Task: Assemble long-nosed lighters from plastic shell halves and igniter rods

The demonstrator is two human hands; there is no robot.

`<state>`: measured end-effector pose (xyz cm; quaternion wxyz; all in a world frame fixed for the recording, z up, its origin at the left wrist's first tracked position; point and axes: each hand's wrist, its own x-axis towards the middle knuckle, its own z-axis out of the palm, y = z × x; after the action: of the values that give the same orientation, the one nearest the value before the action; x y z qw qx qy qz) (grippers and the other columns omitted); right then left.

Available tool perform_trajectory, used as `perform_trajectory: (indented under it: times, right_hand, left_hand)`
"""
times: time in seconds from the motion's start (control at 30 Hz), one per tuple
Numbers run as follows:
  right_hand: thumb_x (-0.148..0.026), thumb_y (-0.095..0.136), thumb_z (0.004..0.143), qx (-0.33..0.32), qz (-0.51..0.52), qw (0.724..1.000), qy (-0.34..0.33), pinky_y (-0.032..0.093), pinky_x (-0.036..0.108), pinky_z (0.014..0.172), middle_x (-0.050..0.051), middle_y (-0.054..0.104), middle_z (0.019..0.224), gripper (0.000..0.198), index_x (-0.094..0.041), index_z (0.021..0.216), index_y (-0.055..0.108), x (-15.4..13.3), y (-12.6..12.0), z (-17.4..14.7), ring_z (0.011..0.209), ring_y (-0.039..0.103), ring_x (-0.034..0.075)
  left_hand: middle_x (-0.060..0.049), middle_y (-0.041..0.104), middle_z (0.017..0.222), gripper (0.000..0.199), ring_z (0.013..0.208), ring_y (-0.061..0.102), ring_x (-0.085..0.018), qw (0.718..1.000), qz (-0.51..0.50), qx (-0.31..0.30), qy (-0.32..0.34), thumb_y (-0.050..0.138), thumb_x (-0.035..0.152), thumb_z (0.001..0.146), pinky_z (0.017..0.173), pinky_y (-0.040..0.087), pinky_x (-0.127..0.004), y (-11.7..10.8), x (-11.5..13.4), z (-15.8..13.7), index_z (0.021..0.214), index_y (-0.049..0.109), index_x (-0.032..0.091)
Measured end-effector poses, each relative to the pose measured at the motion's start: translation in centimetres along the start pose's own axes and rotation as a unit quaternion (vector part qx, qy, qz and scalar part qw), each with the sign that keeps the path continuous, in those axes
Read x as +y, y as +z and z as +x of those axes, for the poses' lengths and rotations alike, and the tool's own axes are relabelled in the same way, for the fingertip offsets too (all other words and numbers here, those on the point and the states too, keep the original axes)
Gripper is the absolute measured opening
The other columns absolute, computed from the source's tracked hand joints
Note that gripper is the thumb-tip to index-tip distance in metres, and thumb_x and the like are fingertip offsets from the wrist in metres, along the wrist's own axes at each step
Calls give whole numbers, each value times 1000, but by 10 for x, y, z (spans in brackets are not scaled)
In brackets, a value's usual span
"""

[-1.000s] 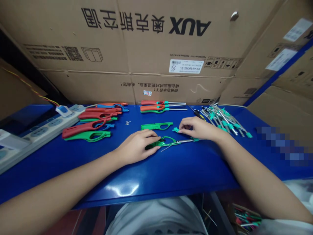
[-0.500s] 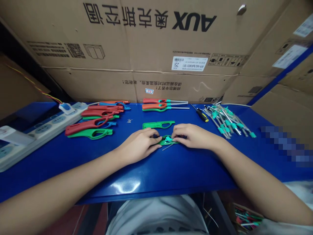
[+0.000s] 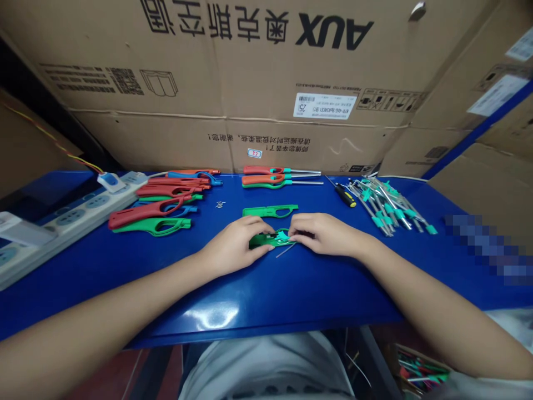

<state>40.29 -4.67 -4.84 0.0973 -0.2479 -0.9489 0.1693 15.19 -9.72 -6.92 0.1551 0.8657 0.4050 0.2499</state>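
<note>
At the middle of the table, a green lighter casing half (image 3: 260,240) lies with its inner side up. My left hand (image 3: 239,241) grips it from the left, fingers on the far edge and thumb on the near one. My right hand (image 3: 322,234) is closed at its right end, pinching a teal plastic part (image 3: 283,236) with thin wire. The fingertips partly hide how this part sits in the casing. A thin metal rod (image 3: 285,250) sticks out toward me below the hands. Just beyond them lies another green casing half (image 3: 270,211).
Red, green and blue lighter casings (image 3: 152,214) are piled at left beside a power strip (image 3: 69,216). Two lighters with metal tubes (image 3: 306,183) lie at the back. A screwdriver (image 3: 345,195) and several metal tubes with teal parts (image 3: 391,203) lie right. A cardboard box (image 3: 166,133) stands behind.
My right hand has moved slightly left with the teal part. My left fingers have shifted on the casing, and more of its left end shows between finger and thumb.
</note>
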Motion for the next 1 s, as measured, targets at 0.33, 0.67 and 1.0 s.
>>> perform_trajectory:
  times: [0.33,0.67,1.0]
  right_hand:
    - [-26,48,101,-3,-62,998,-6,39,27,66,5,67,93,17,-19,93,62,-5,0,0,80,61,18]
    - [-21,45,101,-10,-137,989,-51,32,27,60,4,63,93,21,-20,89,61,-7,2,0,71,54,15]
    - [-16,45,99,-1,-179,981,-79,27,28,58,3,63,91,18,-18,89,60,-7,5,-1,68,49,15]
  left_hand:
    - [-7,69,108,21,107,65,-25,1000,-6,-17,-11,67,29,92,98,53,-41,1,0,0,110,70,20]
    - [-8,68,110,20,110,64,-27,999,-3,-14,-28,68,26,91,100,53,-45,3,2,-1,109,70,19]
    - [-8,68,110,20,111,63,-27,998,-14,-21,-51,69,25,89,101,51,-45,2,4,0,108,69,18]
